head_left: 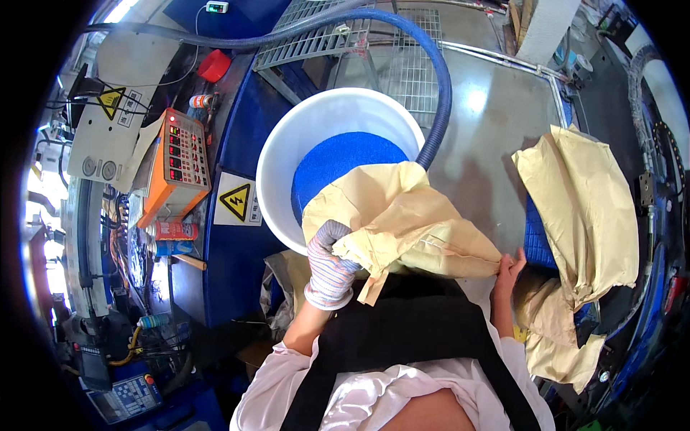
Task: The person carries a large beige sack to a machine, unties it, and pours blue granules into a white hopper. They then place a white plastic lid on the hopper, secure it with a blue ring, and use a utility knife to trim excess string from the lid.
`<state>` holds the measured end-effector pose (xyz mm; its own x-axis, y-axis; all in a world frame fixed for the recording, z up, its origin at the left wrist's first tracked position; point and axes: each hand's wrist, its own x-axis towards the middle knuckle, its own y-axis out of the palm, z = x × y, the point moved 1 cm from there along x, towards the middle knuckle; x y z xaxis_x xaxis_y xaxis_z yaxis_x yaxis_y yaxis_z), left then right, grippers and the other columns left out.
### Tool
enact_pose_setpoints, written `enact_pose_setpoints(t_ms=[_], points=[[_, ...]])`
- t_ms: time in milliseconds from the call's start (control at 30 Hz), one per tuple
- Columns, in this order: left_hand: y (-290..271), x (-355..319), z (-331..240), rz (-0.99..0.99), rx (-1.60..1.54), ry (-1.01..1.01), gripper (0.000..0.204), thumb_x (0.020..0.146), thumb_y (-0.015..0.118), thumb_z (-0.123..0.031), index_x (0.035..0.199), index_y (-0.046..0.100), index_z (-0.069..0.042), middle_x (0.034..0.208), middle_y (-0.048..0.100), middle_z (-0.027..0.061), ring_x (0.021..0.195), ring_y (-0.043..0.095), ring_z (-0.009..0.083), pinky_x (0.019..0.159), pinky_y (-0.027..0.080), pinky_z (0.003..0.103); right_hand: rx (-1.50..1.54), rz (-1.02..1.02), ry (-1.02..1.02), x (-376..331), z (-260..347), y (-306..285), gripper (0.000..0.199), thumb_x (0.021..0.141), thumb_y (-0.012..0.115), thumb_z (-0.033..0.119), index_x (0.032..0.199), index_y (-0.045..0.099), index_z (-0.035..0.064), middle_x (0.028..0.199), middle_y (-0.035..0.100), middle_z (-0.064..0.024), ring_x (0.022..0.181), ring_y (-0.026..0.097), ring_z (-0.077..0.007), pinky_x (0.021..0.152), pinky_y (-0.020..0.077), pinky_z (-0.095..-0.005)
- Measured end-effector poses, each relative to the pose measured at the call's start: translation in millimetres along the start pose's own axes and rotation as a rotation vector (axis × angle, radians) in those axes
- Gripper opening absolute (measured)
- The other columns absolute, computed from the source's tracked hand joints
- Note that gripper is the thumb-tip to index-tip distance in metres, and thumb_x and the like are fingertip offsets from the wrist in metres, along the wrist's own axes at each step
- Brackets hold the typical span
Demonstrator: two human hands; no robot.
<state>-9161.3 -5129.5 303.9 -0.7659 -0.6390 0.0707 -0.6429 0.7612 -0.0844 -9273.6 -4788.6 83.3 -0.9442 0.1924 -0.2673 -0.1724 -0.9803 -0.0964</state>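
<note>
A crumpled tan paper sack (424, 223) is tilted over the near rim of a large white round tub (273, 172). Blue granules (345, 154) cover the bottom of the tub. My left hand (330, 260), in a striped knit glove, is closed on the sack's near left side. Bare, my right hand (509, 271) pinches the sack's right corner. The sack's mouth and whatever is inside it face away and stay hidden. A ribbed blue hose (442, 86) arches over from the far side and drops behind the sack at the tub's right edge.
On the left, an orange control box (176, 169) with lit displays stands on a blue machine (233, 136) beside spray cans (176, 231). Right of me, more paper sacks (582, 215) lie on a blue crate (537, 233). Beyond the tub is a metal grate rack (316, 39).
</note>
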Motion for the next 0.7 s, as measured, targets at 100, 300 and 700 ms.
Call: enact_pose_setpoints(t_ms=[100,300,700], points=[[-13.3,25.2,-11.8,-0.105,-0.099,-0.027,0.029,0.064,0.077,-0.012,0.077,0.052,-0.007,0.070,0.055,-0.0015,0.065,0.049,0.0059,0.059,0.042,0.023,-0.203,0.168,-0.074,23.2,19.9,32.4,0.022,0.092,0.051,0.019,0.106,0.054,0.0028,0.086,0.050,-0.0027,0.080,0.045,-0.0122,0.075,0.0398,-0.0280],[-110.0,139.2,-58.6,-0.262,-0.066,0.549,0.038,0.079,0.066,-0.023,0.106,0.054,0.000,0.097,0.061,0.0098,0.089,0.059,0.0183,0.078,0.048,0.031,-0.091,0.325,-0.586,40.3,247.7,195.2,0.023,0.091,0.054,0.024,0.081,0.051,0.0045,0.074,0.046,0.0015,0.074,0.041,-0.0091,0.071,0.0385,-0.0250],[-301.6,169.6,-122.2,-0.843,0.459,0.598,0.037,0.088,0.057,-0.032,0.104,0.062,0.002,0.089,0.065,0.0099,0.077,0.056,0.0162,0.074,0.046,0.029,0.024,1.014,-0.719,-21.5,461.6,347.7,0.015,0.088,0.060,0.023,0.089,0.058,0.0087,0.073,0.054,0.0040,0.061,0.049,-0.0048,0.053,0.0389,-0.0201]])
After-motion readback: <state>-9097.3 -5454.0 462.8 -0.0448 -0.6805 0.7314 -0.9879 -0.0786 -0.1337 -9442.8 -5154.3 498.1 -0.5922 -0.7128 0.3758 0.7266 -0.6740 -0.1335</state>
